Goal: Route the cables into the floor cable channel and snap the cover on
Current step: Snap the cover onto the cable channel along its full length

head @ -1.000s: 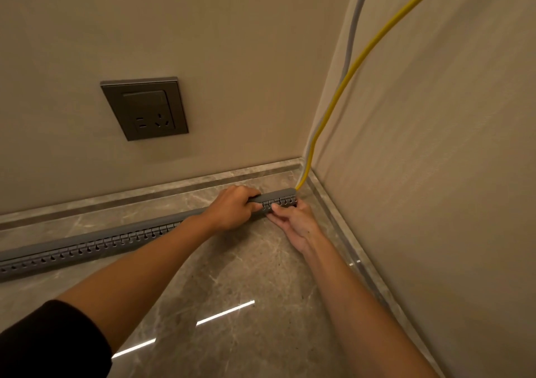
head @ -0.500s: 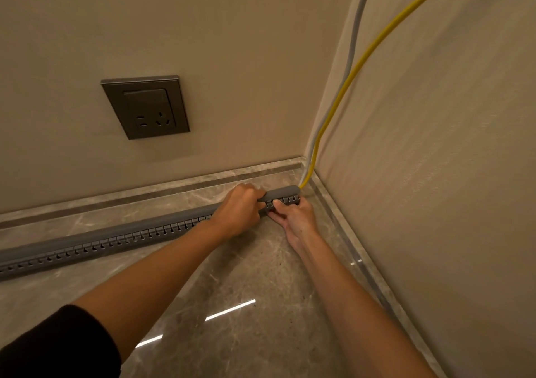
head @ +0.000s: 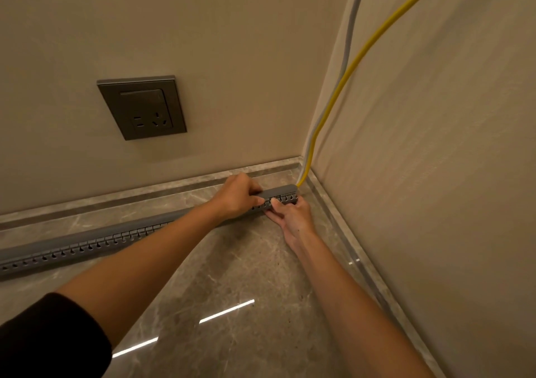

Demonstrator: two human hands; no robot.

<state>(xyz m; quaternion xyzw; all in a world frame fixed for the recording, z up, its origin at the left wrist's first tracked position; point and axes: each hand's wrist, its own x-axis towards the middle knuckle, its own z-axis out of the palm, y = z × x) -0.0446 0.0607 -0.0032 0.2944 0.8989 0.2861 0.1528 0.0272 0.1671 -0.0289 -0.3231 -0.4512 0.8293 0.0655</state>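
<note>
Along the floor by the wall lies the grey channel (head: 87, 245) (slotted side out); yellow cable (head: 359, 55) and grey cable (head: 351, 15) enter its corner end. Left hand (head: 237, 196) grips its top; right hand (head: 293, 215) presses thumb against slots, fingers flat

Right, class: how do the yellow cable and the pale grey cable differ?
The yellow round cable is bright; the pale grey round cable is dull. The yellow cable swings out over the beige right wall; the grey cable stays nearer the back wall. Both reach the grey slotted channel.
</note>
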